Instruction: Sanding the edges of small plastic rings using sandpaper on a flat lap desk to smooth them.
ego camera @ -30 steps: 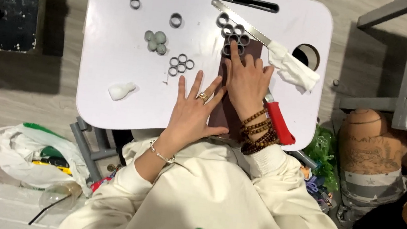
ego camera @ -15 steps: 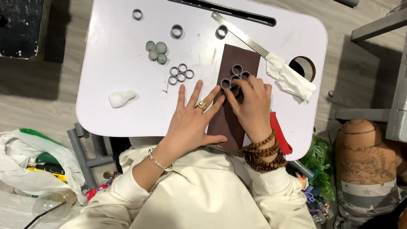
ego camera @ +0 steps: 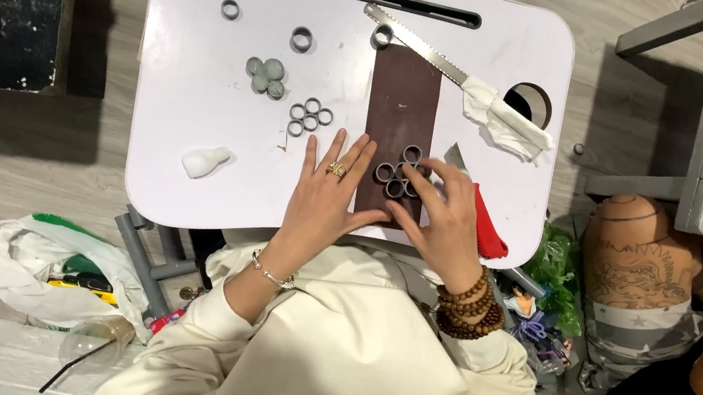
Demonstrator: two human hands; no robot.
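While both hands rest low in the middle of the frame, the left hand lies flat with fingers spread wide, its fingertips on the left edge of the brown strip, holding nothing. Just right of it, the right hand curls its fingers around the ring cluster, which sits on the strip's near end. That strip's long axis runs away from the hands toward the frame's top. Farther off, a saw lies diagonally across the white table.
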